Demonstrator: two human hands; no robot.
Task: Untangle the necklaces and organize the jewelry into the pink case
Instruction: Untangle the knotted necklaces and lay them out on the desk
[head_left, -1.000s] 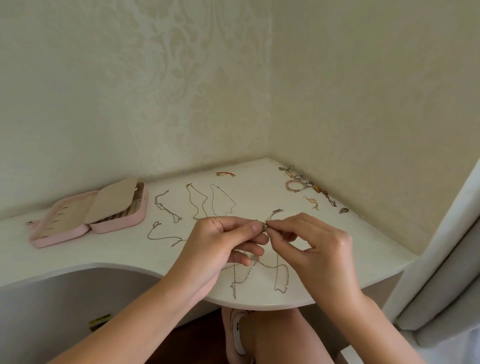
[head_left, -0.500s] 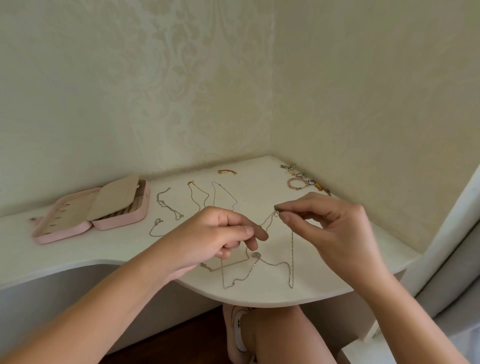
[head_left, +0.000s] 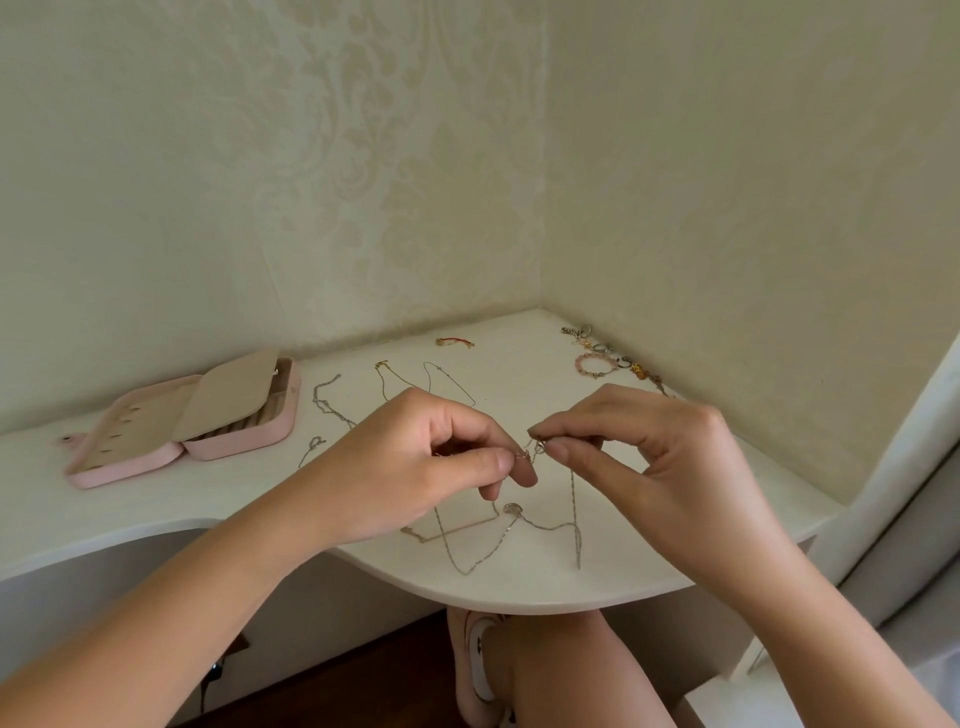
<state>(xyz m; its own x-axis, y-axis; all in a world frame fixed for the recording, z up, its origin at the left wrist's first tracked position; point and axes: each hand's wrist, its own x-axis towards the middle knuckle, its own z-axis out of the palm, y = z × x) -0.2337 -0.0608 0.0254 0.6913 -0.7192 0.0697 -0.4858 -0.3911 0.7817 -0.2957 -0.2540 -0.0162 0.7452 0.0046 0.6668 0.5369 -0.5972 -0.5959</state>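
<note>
The left hand (head_left: 415, 467) pinches a thin silver necklace (head_left: 511, 508) between thumb and forefinger at frame centre; the right hand (head_left: 670, 467) pinches it just beside, at a small clasp or ring; the rest trails in loops on the white desk (head_left: 156, 509). Other chains (head_left: 318, 400) lie separated behind; the pink case (head_left: 244, 447) sits open at left; bracelets and rings (head_left: 602, 361) lie upper right, outside it, so I judge the sorting is mostly left.

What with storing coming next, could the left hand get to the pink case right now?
Probably yes: the pink case lies open on the left hand's side, with only loose chains lying between. That hand pinches the tangled necklace, though, so it should let go first.
</note>
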